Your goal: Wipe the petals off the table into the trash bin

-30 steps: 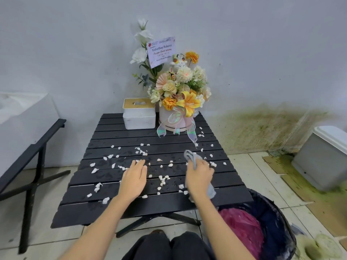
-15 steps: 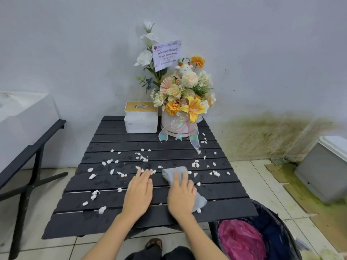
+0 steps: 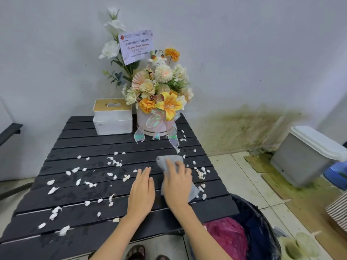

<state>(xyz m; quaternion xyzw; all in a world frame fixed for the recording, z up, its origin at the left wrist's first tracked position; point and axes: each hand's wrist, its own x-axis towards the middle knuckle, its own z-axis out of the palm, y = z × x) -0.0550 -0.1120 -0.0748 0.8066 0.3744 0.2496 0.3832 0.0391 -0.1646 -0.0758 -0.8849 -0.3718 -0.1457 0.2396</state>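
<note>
Several white petals [image 3: 113,161] lie scattered over the black slatted table [image 3: 90,143], most to the left and a small cluster [image 3: 201,174] near the right edge. My right hand [image 3: 176,184] presses flat on a grey cloth [image 3: 165,162] at the table's right half. My left hand [image 3: 142,194] rests flat on the slats just beside it, fingers together, holding nothing. A trash bin [image 3: 262,228] with a dark liner and pink bag stands on the floor below the table's near right corner.
A flower arrangement in a white box [image 3: 159,102] with a card and a white tissue box [image 3: 112,117] stand at the table's far edge against the wall. A grey lidded bin [image 3: 308,156] sits on the floor at right. A black bench frame [image 3: 9,130] is at left.
My right hand laid the cloth flat on the table, then slid it right and farther away toward the petals near the right edge. My left hand stayed flat on the table.
</note>
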